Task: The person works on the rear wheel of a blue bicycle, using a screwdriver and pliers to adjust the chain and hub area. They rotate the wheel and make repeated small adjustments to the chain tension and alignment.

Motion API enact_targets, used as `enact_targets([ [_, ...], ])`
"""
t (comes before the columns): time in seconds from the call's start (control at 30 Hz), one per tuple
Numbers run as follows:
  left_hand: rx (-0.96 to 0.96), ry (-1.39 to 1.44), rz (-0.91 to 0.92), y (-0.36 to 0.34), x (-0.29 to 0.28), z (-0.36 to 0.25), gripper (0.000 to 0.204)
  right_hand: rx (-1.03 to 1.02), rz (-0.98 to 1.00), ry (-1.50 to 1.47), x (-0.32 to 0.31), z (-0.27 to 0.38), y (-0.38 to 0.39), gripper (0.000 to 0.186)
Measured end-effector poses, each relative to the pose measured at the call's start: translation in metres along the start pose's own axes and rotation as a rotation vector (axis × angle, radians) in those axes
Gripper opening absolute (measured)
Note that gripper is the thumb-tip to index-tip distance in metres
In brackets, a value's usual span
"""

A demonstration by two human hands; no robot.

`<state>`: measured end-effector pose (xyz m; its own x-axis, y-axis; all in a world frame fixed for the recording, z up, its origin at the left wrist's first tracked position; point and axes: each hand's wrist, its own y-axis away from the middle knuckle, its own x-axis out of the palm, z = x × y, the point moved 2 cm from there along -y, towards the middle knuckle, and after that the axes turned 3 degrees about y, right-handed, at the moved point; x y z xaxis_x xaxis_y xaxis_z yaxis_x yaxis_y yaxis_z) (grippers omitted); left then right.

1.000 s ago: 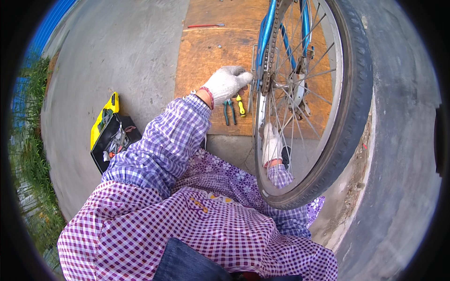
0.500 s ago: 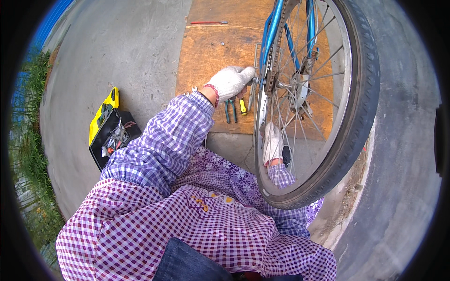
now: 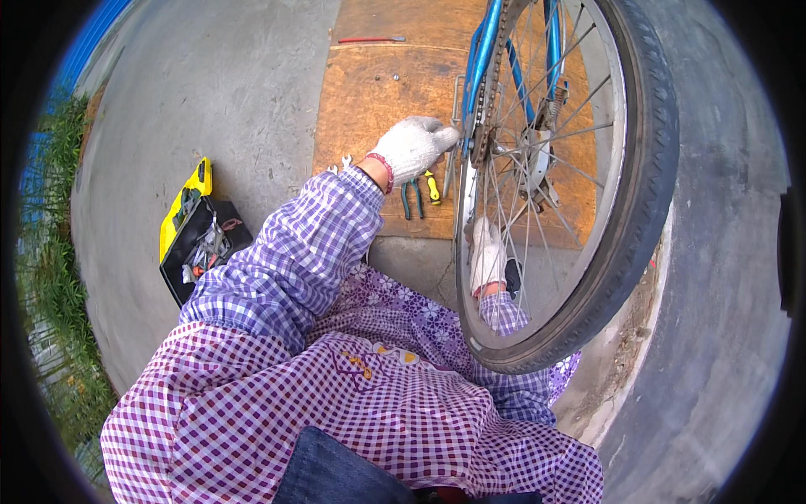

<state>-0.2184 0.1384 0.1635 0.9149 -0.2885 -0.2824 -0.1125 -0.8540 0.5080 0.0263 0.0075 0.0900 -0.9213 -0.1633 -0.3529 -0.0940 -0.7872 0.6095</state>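
Note:
The rear wheel of a blue bicycle (image 3: 479, 59) stands before me, its black tire (image 3: 651, 160) curving down toward my lap. In a white knit glove, my left hand (image 3: 413, 146) is closed at the wheel's hub, on the chain side. Its fingertips pinch at the axle end, and what lies between them is hidden. Through the spokes I see my right hand (image 3: 487, 252), also gloved, low beside the rim (image 3: 464, 244). Spokes cover its fingers, so its grip is unclear. The chain (image 3: 489, 76) runs up from the hub.
Pliers (image 3: 411, 200) and a yellow screwdriver (image 3: 432, 187) lie on the wooden board (image 3: 369, 101). Wrench ends (image 3: 346, 160) show beyond my left sleeve. A red-handled tool (image 3: 369, 39) and small round parts (image 3: 395, 77) lie farther off. A black and yellow tool bag (image 3: 198, 176) sits left.
My left hand has turned slightly at the axle, its lower fingers now tucked out of sight. A second wrench end shows past my sleeve. My right hand looks unmoved.

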Motion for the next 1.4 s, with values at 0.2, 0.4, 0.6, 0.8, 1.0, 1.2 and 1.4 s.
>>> enact_targets([
  [0.2, 0.124, 0.114, -0.122, 0.003, -0.020, -0.021, 0.051, -0.046, -0.031, 0.099, -0.007, 0.025, -0.005, 0.065],
  [0.4, 0.008, -0.004, 0.008, 0.019, -0.043, -0.038, 0.047, 0.021, 0.001, -0.079, 0.009, 0.034, 0.011, 0.060],
  [0.6, 0.217, 0.024, -0.257, 0.041, -0.100, -0.058, 0.040, -0.013, -0.001, -0.337, 0.050, 0.046, 0.019, 0.049],
  [0.8, 0.284, 0.354, -0.239, 0.067, -0.166, -0.093, 0.051, -0.082, 0.004, -0.155, 0.095, 0.078, 0.052, 0.043],
  [1.0, 0.220, 0.624, -0.110, 0.099, -0.212, -0.093, 0.064, -0.010, 0.054, -0.320, 0.148, 0.102, 0.084, 0.045],
  [1.2, 0.212, 0.799, -0.042, 0.110, -0.228, -0.086, 0.050, -0.258, -0.025, 0.219, 0.160, 0.092, 0.083, 0.039],
  [1.4, 0.235, 0.791, 0.012, 0.117, -0.229, -0.084, 0.048, -0.342, -0.080, 0.193, 0.165, 0.083, 0.087, 0.027],
])
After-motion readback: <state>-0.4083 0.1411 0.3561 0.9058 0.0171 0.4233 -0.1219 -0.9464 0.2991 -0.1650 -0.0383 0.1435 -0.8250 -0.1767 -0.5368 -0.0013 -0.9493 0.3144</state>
